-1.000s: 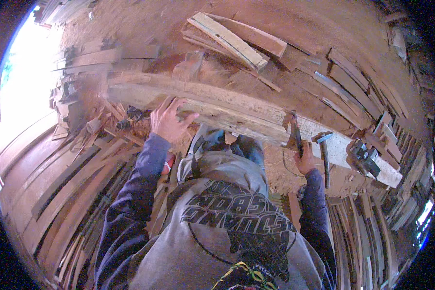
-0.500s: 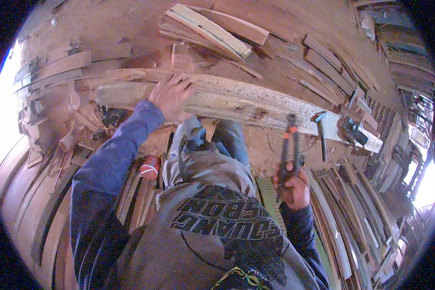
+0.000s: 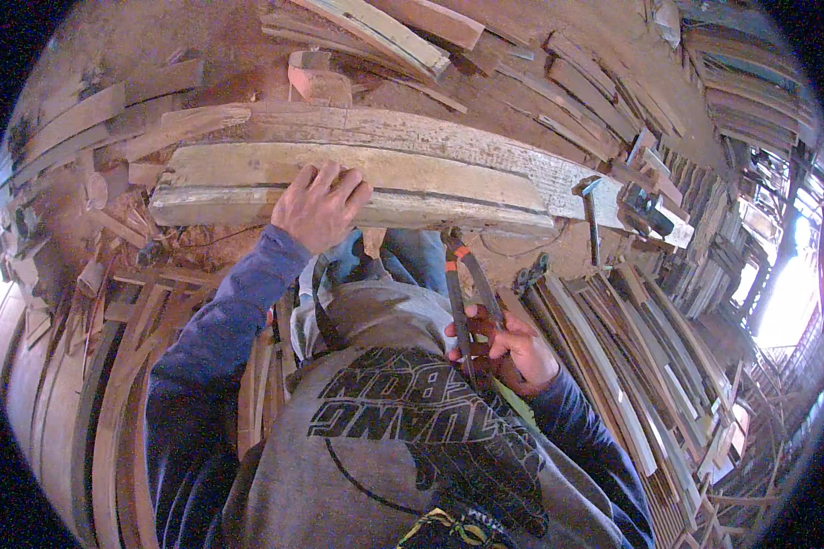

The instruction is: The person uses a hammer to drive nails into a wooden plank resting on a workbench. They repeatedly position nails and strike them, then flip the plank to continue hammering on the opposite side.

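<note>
head view: right grip [image 3: 513,352] clamped on pincers [image 3: 455,291]; left grip [image 3: 322,209] touches timber [image 3: 412,174], clamped or not unclear.

Left grip [image 3: 322,209] on beam [image 3: 430,172]. Plank [image 3: 375,125] just beyond; wood block [image 3: 320,84] past plank, straight ahead of left grip. Right grip [image 3: 504,349] has pincers [image 3: 482,285], tips forward, near beam's near edge. Ahead-right of right grip: hammer [image 3: 591,224], head on plank; power tool [image 3: 645,212] farther right. Strip pile [image 3: 604,348] right of right grip.

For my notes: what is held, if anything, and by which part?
The right grip holds a pliers-like tool by its handles. The left grip rests on a beam; whether it clasps is unclear.
</note>
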Demonstrator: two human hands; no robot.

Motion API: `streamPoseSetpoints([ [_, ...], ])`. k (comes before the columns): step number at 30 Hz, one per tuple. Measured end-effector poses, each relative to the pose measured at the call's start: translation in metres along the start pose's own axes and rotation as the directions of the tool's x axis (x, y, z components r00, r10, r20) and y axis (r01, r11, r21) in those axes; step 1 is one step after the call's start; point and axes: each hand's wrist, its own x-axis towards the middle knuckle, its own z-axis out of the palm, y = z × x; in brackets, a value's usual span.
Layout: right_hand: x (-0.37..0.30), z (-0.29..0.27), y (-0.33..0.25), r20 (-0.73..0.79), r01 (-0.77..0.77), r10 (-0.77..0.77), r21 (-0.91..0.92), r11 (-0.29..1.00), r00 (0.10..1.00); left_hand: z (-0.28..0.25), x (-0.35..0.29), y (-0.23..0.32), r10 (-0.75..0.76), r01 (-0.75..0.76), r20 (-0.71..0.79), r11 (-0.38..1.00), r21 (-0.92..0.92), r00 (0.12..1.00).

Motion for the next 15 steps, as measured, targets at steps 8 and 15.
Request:
streamPoseSetpoints([
  [8, 0.009, 0.005, -0.004, -0.028, -0.007, 0.008, 0.011, 1.0, 1.0, 0.002, 0.001, 0.001, 0.0, 0.0, 0.03, 1.0, -0.008, 1.0],
  [15, 0.006, 0.018, -0.019, -0.042, -0.084, 0.09, 0.126, 0.988, 0.995, 0.003, 0.0, 0.001, 0.0, 0.0, 0.002, 1.0, -0.01, 1.0],
])
